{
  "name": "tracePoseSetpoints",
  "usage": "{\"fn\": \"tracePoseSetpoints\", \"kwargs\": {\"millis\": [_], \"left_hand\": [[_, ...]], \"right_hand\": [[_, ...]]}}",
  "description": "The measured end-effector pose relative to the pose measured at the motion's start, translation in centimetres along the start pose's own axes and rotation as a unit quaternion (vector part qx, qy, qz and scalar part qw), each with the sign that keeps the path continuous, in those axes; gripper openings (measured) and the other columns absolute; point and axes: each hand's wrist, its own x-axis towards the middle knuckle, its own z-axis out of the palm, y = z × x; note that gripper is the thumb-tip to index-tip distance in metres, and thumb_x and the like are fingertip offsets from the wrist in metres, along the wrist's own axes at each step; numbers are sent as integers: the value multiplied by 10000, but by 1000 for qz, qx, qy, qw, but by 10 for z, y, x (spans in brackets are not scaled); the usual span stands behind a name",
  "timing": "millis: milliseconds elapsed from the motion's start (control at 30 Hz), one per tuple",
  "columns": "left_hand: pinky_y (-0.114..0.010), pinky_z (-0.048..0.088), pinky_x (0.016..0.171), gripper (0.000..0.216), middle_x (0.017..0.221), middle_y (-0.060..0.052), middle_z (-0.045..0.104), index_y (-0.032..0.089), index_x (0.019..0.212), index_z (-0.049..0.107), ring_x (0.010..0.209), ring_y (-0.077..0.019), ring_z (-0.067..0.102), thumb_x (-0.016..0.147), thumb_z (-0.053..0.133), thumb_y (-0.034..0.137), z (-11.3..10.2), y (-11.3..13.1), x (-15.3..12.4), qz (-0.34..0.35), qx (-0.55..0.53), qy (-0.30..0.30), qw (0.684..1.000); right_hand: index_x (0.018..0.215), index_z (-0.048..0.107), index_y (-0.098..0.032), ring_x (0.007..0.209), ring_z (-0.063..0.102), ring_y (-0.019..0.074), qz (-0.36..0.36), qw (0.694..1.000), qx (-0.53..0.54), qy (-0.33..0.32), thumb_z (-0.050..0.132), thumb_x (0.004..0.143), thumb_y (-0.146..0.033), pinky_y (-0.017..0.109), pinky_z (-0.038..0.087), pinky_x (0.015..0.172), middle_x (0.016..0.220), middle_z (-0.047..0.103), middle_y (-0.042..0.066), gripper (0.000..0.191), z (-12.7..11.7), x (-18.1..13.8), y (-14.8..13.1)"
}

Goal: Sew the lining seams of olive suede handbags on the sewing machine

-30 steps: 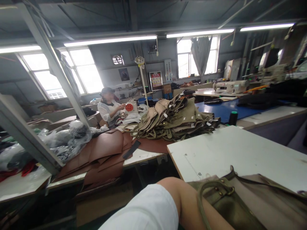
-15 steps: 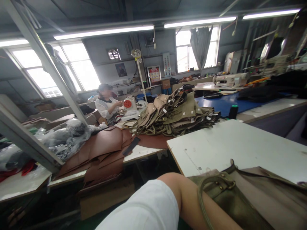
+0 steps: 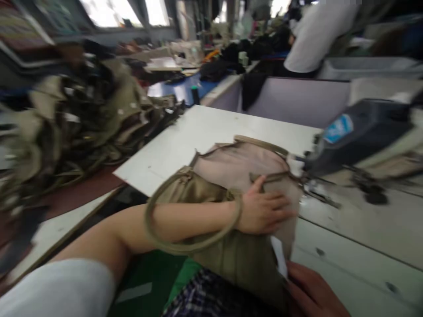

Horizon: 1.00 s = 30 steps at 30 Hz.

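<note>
An olive-green handbag (image 3: pixel 251 259) with a beige lining (image 3: pixel 228 163) lies across the white table under the sewing machine head (image 3: pixel 363 130). My left hand (image 3: pixel 264 207) rests flat on the lining, fingers stretched out. The left forearm passes through a round olive handle (image 3: pixel 194 251). At the lower right, my right hand (image 3: pixel 313 288) closes on the bag's edge beside a small white tag (image 3: pixel 280 257); its fingertips are partly hidden. Near the machine's needle area, the bag's far rim is blurred.
A heap of olive and beige bag pieces (image 3: pixel 82 114) lies at the left, with brown sheets (image 3: pixel 79 189) below it. The white tabletop (image 3: pixel 214 123) extends behind the bag. Another person's white sleeve (image 3: pixel 320 35) shows at the top right, near a grey bin (image 3: pixel 366 68).
The view has swung right and down from the room to the bag and sewing machine. Both my hands now show; earlier only the left arm was visible.
</note>
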Motion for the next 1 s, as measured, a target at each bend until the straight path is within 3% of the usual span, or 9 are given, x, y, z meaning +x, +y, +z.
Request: {"fn": "tracePoseSetpoints", "kwargs": {"millis": [33, 100, 233, 467, 800, 1000], "left_hand": [[-680, 97, 1162, 443, 1481, -37, 466, 241, 1408, 465, 1388, -258, 380, 998, 366, 375, 6, -4, 1, -4, -40, 19, 999], [-639, -13, 1179, 447, 1485, -53, 460, 232, 1423, 442, 1388, -246, 387, 1000, 386, 366, 15, -11, 2, -7, -83, 24, 996], [-576, -137, 1174, 447, 1518, -34, 412, 255, 1448, 402, 1407, -225, 363, 1017, 346, 364, 14, -14, 4, -8, -110, 15, 994], [-599, -144, 1162, 466, 1529, -38, 392, 263, 1469, 374, 1409, -247, 362, 1013, 356, 356, 8, -9, 5, -10, -117, -18, 993], [-575, -199, 1143, 469, 1559, -30, 335, 258, 1480, 352, 1444, -216, 295, 1025, 317, 365, 7, -8, 5, -10, -103, -42, 994], [-587, -173, 1150, 472, 1559, -51, 332, 250, 1477, 362, 1452, -238, 280, 1019, 341, 364, 5, -9, 6, -16, -115, -54, 992]], "right_hand": [[1109, 664, -253, 902, 663, 194, -50, 998, 33, -5, 423, 1033, -240, 283, 581, 694, 990, 692, 72, 252, -8, -4, -4], [1051, 683, -206, 925, 650, 207, -15, 998, 57, 24, 407, 1019, -176, 304, 575, 730, 974, 693, 92, 280, -15, -3, -10], [996, 686, -168, 995, 617, 240, 40, 996, 84, 12, 418, 1004, -166, 369, 556, 783, 1005, 689, 113, 268, -13, 3, -15], [984, 666, -141, 919, 618, 236, 19, 998, 56, 27, 414, 991, -120, 384, 512, 749, 939, 688, 109, 253, -13, -5, -15], [1109, 635, -121, 1030, 598, 283, 12, 996, 85, -23, 461, 822, -75, 459, 497, 894, 1056, 667, 139, 338, -19, -6, -18], [999, 654, -138, 893, 642, 231, -27, 999, 41, 6, 404, 947, -71, 399, 534, 825, 914, 706, 103, 264, -17, 1, -13]]}}
